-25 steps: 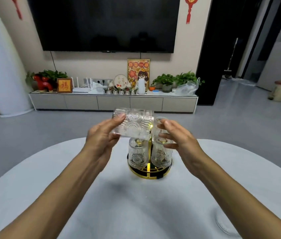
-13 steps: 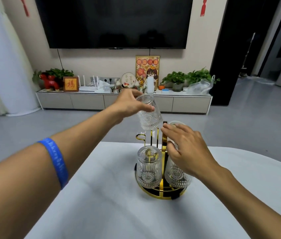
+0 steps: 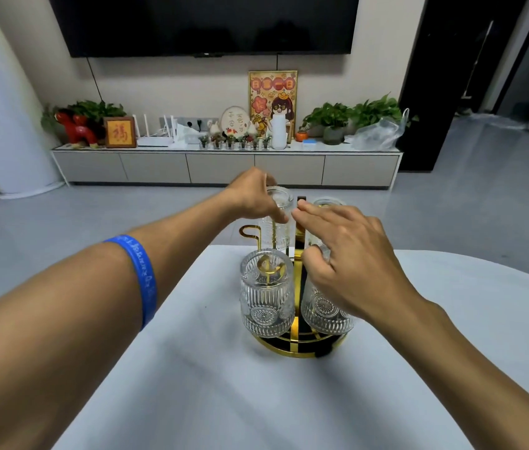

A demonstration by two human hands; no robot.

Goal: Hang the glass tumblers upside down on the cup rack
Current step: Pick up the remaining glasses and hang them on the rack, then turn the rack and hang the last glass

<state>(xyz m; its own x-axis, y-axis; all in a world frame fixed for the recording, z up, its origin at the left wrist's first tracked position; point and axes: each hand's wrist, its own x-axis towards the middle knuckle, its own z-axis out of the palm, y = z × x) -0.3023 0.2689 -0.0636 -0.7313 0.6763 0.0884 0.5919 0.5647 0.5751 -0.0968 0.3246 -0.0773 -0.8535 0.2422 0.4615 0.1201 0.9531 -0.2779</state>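
A gold and black cup rack [image 3: 302, 349] stands on the white table [image 3: 224, 401]. Ribbed glass tumblers hang upside down on it: one at front left [image 3: 266, 297], one at front right [image 3: 325, 313] partly behind my right hand, one at back right [image 3: 329, 203]. My left hand [image 3: 252, 196] grips the base of another inverted tumbler [image 3: 276, 228] set over a back left peg. My right hand [image 3: 344, 254] hovers over the right side of the rack with fingers spread, its thumb near the front right tumbler. One bare gold peg [image 3: 248, 232] curls out at the left.
The table's far edge runs just behind the rack. Beyond it lies grey floor, then a low TV cabinet [image 3: 224, 164] with plants, ornaments and a framed picture under a wall-mounted TV. A dark doorway is at the right.
My left hand carried the tumbler from in front of me, turned it upside down and lowered it onto the back left peg. My right hand stayed at the rack's right side.
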